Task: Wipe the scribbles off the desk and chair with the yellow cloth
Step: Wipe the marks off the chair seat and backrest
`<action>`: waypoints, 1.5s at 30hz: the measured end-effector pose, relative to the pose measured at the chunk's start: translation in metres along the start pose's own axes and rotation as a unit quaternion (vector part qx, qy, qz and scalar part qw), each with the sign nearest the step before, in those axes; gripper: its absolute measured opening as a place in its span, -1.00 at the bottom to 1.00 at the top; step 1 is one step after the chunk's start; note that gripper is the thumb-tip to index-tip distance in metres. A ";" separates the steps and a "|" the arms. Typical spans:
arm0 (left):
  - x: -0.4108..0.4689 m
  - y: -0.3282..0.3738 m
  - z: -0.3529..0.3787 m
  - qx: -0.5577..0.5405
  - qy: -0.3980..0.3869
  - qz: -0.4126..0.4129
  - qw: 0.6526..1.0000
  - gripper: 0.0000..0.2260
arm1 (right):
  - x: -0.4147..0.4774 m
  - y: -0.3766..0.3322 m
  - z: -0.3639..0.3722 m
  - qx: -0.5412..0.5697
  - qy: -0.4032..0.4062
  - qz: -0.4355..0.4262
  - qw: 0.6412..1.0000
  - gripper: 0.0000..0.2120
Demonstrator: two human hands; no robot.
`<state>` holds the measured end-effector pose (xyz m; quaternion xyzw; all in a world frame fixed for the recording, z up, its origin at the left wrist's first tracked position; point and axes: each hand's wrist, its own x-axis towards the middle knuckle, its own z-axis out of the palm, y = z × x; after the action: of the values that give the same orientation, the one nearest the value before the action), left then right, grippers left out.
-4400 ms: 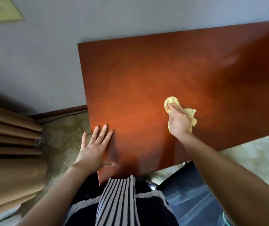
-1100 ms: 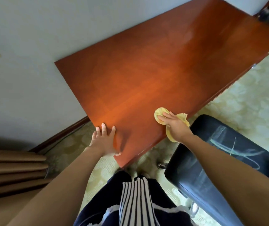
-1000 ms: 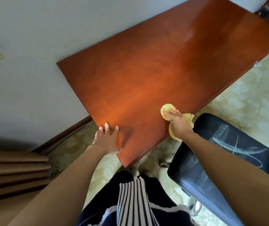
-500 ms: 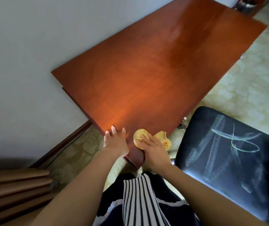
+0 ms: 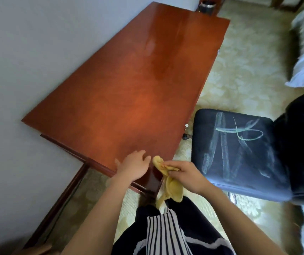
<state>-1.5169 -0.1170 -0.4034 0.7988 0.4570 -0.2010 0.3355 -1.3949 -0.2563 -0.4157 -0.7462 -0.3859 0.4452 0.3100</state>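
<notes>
Head view: right hand [image 5: 186,174] grips the cloth [image 5: 167,183] off the worktop [image 5: 129,89] corner, left hand [image 5: 135,167] flat; chair [image 5: 239,153] scribbles [image 5: 239,133] appear next.

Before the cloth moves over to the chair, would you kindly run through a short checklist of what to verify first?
1. Cloth in hand: ok, the right hand pinches it, most of it hanging below the desk's corner.
2. Desk free of scribbles: ok as far as glare allows; none visible.
3. Chair seat marks located: ok, pale streaks and a greenish loop cross the seat, so not yet wiped.
4. Seat within reach: ok, probably; it sits just to the right of the right hand.
5. Left hand free: not ok, it rests on the desk's near edge.
6. Clean cloth face: cannot tell.
</notes>
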 end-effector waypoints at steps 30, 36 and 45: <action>-0.087 0.343 0.086 -0.316 0.050 0.449 0.834 -0.83 | -0.202 0.068 -0.238 0.381 0.414 -0.147 0.814 -0.67; -0.084 0.346 0.076 -0.227 -0.049 0.482 0.845 -0.81 | -0.204 0.092 -0.253 0.065 0.462 -0.090 0.880 -0.37; -0.058 0.326 0.027 -0.054 0.115 0.508 0.852 -0.75 | -0.202 0.076 -0.255 0.249 0.413 -0.082 0.872 -0.91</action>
<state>-1.2644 -0.2873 -0.2715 0.9179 0.0334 0.1153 0.3782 -1.2035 -0.4977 -0.2858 -0.7254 -0.1591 0.1511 0.6524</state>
